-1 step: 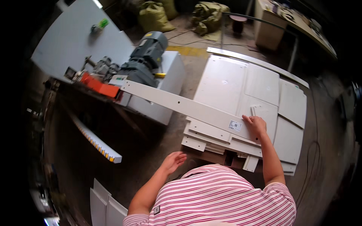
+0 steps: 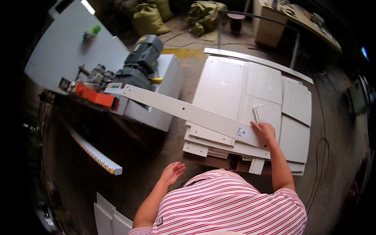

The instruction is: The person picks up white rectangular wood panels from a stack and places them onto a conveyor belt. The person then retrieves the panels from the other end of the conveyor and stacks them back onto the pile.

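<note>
A long white flat strip [image 2: 178, 109] with small holes and a printed label [image 2: 243, 132] stretches from a machine at the left across to a stack of white panels [image 2: 223, 83]. My right hand [image 2: 265, 132] is closed on the strip's right end, its fingers over the far edge. The strip's left end lies beside the orange part [image 2: 94, 95] of the machine; whether it touches is unclear. My left hand [image 2: 172, 173] is held in front of my body, open and holding nothing, with its fingers stretched to the right.
A grey motor [image 2: 143, 53] stands on the machine behind the strip. A curved pale rail with yellow pieces [image 2: 98, 154] juts out at the left. More white panels [image 2: 111, 216] stand at lower left. Sacks [image 2: 150, 19] and a desk [image 2: 270, 25] are at the back. A cable [image 2: 323, 168] runs along the floor at right.
The whole view has shifted a little. Against the machine, the strip and my right hand have moved slightly right. My left hand stays empty, in nearly the same place.
</note>
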`<state>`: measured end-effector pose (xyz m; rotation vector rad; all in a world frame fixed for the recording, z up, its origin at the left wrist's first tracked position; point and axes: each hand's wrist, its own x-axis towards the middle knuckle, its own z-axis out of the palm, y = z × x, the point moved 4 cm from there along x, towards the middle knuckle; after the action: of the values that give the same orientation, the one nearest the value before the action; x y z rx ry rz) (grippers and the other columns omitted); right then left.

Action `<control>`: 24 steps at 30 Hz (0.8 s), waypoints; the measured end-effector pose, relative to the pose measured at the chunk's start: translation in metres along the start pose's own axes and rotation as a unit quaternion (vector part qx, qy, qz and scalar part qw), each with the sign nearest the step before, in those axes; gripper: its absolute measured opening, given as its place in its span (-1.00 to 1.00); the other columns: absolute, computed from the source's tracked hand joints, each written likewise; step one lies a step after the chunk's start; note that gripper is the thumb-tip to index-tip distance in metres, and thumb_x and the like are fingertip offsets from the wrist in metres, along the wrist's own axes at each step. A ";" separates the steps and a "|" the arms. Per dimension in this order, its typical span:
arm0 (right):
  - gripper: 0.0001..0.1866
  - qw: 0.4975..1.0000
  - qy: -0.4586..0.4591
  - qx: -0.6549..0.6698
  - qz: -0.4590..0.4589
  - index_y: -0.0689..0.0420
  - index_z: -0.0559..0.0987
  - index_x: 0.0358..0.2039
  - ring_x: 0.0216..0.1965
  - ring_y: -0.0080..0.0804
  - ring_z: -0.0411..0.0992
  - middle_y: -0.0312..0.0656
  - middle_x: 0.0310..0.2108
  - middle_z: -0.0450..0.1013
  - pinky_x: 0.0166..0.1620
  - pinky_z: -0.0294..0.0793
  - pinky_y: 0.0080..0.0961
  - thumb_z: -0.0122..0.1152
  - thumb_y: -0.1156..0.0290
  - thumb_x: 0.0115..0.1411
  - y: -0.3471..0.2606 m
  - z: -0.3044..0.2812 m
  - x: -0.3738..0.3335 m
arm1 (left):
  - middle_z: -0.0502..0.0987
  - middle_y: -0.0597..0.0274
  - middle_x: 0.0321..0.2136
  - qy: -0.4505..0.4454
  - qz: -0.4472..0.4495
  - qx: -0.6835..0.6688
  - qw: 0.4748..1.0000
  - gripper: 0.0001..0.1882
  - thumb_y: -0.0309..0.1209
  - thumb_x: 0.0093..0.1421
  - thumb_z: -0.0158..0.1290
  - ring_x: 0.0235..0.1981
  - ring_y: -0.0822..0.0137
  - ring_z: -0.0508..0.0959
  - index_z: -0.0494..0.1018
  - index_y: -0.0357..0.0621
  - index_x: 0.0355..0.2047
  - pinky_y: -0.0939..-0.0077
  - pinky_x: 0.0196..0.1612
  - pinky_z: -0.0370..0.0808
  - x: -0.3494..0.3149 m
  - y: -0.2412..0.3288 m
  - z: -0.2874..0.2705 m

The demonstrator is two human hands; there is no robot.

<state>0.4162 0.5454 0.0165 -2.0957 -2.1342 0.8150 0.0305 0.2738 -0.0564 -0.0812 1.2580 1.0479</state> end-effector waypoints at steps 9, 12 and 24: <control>-0.39 0.966 0.096 0.066 0.232 0.13 0.55 -0.53 -0.38 -0.10 0.45 -0.05 -0.50 0.48 -0.29 0.35 -0.24 -0.11 -0.23 0.05 0.147 0.068 -0.094 | 0.51 0.12 -0.36 0.074 -0.113 0.010 0.991 -0.83 -0.44 0.19 -0.10 -0.32 0.28 0.52 0.37 -0.29 -0.27 0.54 -0.21 0.47 0.008 -0.089 -0.092; -0.32 0.946 0.114 0.118 0.280 0.15 0.55 -0.40 -0.25 -0.09 0.44 0.01 -0.37 0.48 -0.20 0.35 -0.23 0.01 -0.31 -0.08 0.144 0.106 -0.089 | 0.49 0.10 -0.35 0.137 -0.024 0.073 0.988 -0.79 -0.39 0.20 -0.09 -0.32 0.30 0.51 0.35 -0.30 -0.25 0.49 -0.23 0.48 -0.004 -0.068 -0.049; -0.35 0.901 0.160 0.233 0.328 0.30 0.50 -0.31 -0.18 0.06 0.39 0.16 -0.27 0.43 -0.13 0.35 -0.18 0.16 -0.14 -0.08 0.104 0.167 0.023 | 0.51 0.10 -0.32 0.125 0.052 0.124 0.983 -0.73 -0.36 0.19 -0.07 -0.31 0.37 0.51 0.34 -0.29 -0.18 0.53 -0.20 0.47 0.014 -0.100 -0.138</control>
<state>0.4455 0.5058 -0.1753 -2.4391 -0.9334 0.8279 -0.0036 0.1471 -0.1654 0.0469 1.6269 0.9832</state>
